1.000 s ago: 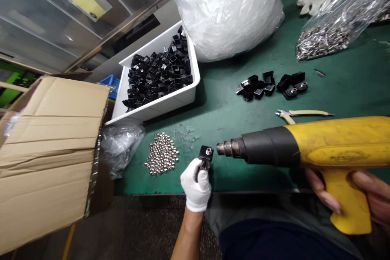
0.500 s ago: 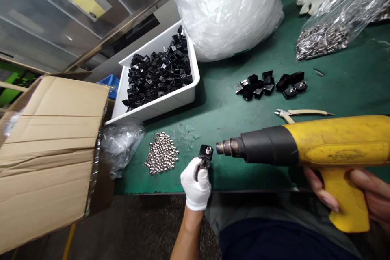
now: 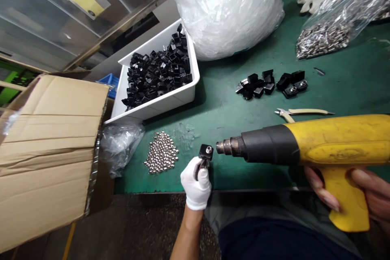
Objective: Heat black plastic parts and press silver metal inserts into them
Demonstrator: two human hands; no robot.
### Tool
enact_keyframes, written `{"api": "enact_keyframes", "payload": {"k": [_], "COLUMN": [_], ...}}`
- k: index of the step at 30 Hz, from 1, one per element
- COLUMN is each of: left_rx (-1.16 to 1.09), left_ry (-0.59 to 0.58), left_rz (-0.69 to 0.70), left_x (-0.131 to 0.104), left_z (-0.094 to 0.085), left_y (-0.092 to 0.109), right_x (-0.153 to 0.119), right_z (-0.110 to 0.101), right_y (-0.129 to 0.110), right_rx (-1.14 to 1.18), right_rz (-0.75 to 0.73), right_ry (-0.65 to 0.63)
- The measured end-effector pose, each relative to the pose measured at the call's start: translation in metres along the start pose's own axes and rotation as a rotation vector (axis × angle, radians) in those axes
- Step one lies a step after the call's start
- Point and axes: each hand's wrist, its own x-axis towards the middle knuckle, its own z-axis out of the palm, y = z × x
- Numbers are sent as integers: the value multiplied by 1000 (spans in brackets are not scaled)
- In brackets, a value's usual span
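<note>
The white-gloved left hand [image 3: 196,187] is closed on a dark piece [image 3: 204,164], partly hidden, beneath a small black block [image 3: 203,153] with a round metal fitting [image 3: 209,150], near the front edge of the green workbench [image 3: 213,109]. The bare right hand [image 3: 376,195] wraps the handle [image 3: 349,199] of a yellow heat gun [image 3: 341,140]; its nozzle [image 3: 229,146] points at the block across a narrow gap.

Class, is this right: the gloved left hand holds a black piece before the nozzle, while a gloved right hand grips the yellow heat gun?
No: the right hand gripping the yellow heat gun is bare, as the head view shows. The gloved left hand holds a black piece before the nozzle.
</note>
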Motion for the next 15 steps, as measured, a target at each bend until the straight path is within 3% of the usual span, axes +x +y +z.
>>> {"api": "enact_keyframes", "payload": {"k": [15], "left_rx": [16], "left_ry": [7], "left_rz": [-14], "left_x": [-1], "left_z": [1], "left_y": [0], "right_x": [-2], "right_z": [12], "right_y": [-5], "right_rx": [-48], "right_rz": [-38], "right_ry": [13]}}
